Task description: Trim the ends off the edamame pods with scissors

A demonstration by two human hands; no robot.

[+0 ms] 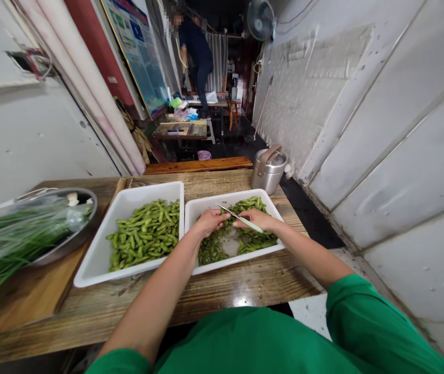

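Note:
Over the right white tray (241,257), my left hand (211,222) is closed in a pinch, with a bit of green at its fingertips that looks like an edamame pod. My right hand (258,218) grips a small knife (251,224) with a pale green handle, its thin blade pointing left toward my left fingertips. Beneath both hands lie edamame pods (258,241) in separate heaps, with the tray's bare bottom showing between them. A second white tray (93,259) stands to the left, holding a large pile of plump edamame pods (147,228).
Far left, a metal basin (89,200) holds bagged green stalks (15,244) that spill over a wooden board (46,291). A steel canister with a brown handle (266,171) stands at the table's back right. In the background, a person (198,52) stands near a cluttered low table (183,130).

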